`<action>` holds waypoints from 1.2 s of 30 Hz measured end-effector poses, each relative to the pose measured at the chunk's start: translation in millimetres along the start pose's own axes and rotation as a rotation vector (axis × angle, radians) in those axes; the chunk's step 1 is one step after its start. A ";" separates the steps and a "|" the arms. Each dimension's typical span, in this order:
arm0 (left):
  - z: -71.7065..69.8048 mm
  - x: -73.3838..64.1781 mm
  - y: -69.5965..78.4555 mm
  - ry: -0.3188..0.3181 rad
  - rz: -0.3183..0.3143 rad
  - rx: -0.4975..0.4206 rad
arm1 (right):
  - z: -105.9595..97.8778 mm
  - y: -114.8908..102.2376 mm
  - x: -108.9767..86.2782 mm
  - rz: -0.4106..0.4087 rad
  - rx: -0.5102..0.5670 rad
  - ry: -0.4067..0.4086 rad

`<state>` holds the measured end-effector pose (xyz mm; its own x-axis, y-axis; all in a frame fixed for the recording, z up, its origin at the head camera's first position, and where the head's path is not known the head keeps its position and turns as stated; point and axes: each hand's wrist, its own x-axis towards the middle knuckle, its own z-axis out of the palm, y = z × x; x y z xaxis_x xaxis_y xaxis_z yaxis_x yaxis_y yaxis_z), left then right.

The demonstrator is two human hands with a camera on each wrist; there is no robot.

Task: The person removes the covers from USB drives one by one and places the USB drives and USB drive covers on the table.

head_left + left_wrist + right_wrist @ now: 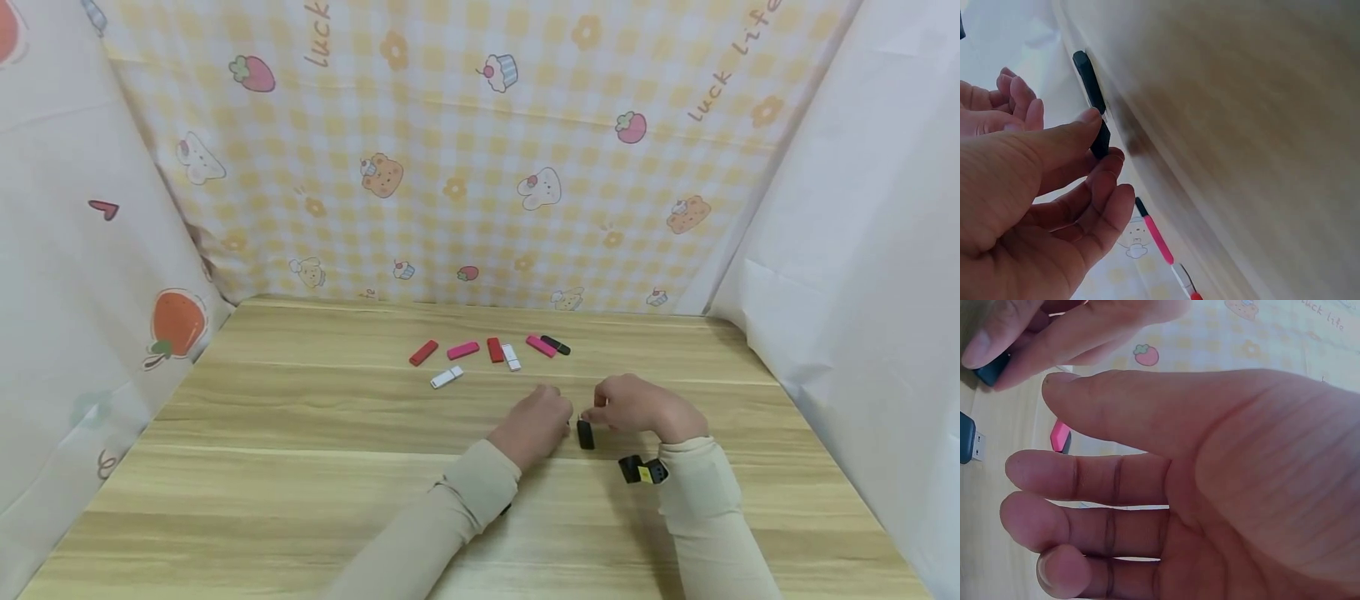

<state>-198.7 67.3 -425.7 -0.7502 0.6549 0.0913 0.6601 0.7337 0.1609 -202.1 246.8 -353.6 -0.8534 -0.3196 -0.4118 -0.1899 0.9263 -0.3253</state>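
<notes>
A black USB stick [586, 434] lies on the wooden table between both hands, its metal plug [979, 446] bare. My left hand [534, 425] pinches a small dark cap [992, 370] between thumb and fingertips, close to the table. In the left wrist view, the cap [1101, 141] sits near one end of the USB stick [1089, 80]. My right hand [641, 408] hovers just right of the stick. The right wrist view shows its fingers [1088, 478] loosely extended and apart from the thumb, with nothing between them.
Farther back lie two red USB sticks [423, 352], two white ones [447, 377], two pink ones [463, 350] and another black one [557, 345]. A patterned curtain [450, 225] closes the table's back; white cloth [847, 275] hangs at the sides.
</notes>
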 end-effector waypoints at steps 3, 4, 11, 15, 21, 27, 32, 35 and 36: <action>0.2 2.0 2.0 -0.009 -0.002 -0.007 | -0.1 1.1 0.0 -0.001 0.004 0.000; 0.3 2.6 2.4 -0.007 -0.002 -0.010 | -0.2 1.4 -0.1 -0.001 0.006 0.000; -0.5 3.7 4.8 0.002 0.000 -0.004 | -1.7 1.9 -0.2 -0.007 -0.001 0.002; 0.5 3.9 7.1 0.010 0.009 0.043 | -2.0 2.6 -0.2 -0.017 0.000 0.004; -0.4 3.1 11.1 -0.016 -0.008 0.062 | -2.3 3.3 -0.5 -0.025 -0.001 0.009; 0.0 2.9 11.5 -0.021 -0.014 0.047 | -3.0 4.0 -1.1 -0.022 0.003 0.010; 0.5 2.7 10.7 -0.017 -0.009 0.048 | -3.3 3.9 -1.2 -0.015 0.008 0.003; 0.5 2.7 9.9 -0.018 -0.013 0.040 | -3.3 4.5 -1.3 -0.010 0.009 0.002; -0.1 2.7 9.7 -0.021 -0.019 0.034 | -3.2 4.8 -1.4 -0.008 0.010 0.003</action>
<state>-194.3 76.1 -423.8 -0.7616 0.6445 0.0680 0.6473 0.7513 0.1291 -203.3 252.3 -351.8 -0.8532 -0.3266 -0.4066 -0.1921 0.9216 -0.3373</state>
